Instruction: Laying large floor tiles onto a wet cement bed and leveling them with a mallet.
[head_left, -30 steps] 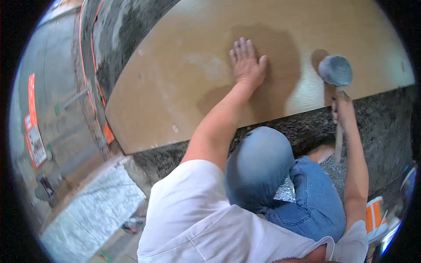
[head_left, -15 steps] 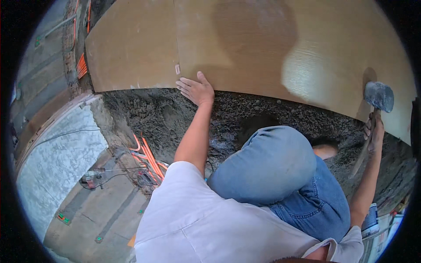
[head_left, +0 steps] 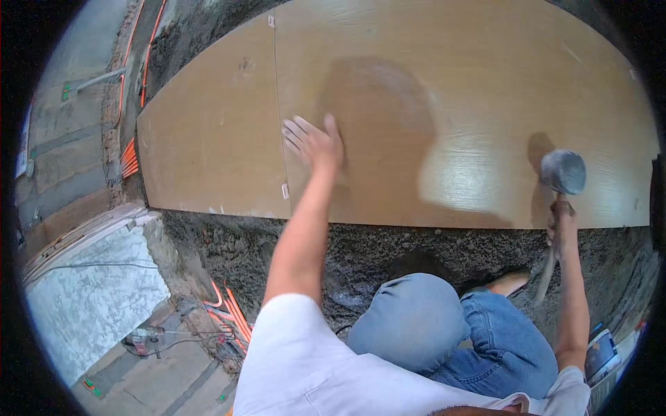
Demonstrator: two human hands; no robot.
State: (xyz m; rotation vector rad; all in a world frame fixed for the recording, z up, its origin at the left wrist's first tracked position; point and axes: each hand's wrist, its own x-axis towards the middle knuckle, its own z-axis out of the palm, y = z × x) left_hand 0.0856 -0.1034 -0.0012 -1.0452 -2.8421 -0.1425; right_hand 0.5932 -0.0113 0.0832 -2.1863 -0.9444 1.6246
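Two glossy tan tiles (head_left: pixel 208 139) lie side by side over dark, crumbly mortar, a narrow seam between them. Small pale clips (head_left: pixel 285 191) stick up along that seam. My left hand (head_left: pixel 316 145) rests with spread fingers on the larger tile, just right of the seam; its fingers are slightly blurred. At the right, my right hand (head_left: pixel 563 218) grips the wooden handle of a mallet (head_left: pixel 563 172) with a round grey head. The head is held over the larger tile near its front edge, its shadow falling beside it.
Bare mortar (head_left: pixel 361 253) runs along the tiles' near edge, by my bent knees. To the left are a whitish slab (head_left: pixel 97 291), orange conduits (head_left: pixel 237 312) and a corded power tool (head_left: pixel 146 341). More orange pipes (head_left: pixel 130 158) rise beyond the tiles' left end.
My view has tilted up, showing more of the tiles. My left hand has slid from the front edge farther onto the larger tile. The mallet has shifted left in view.
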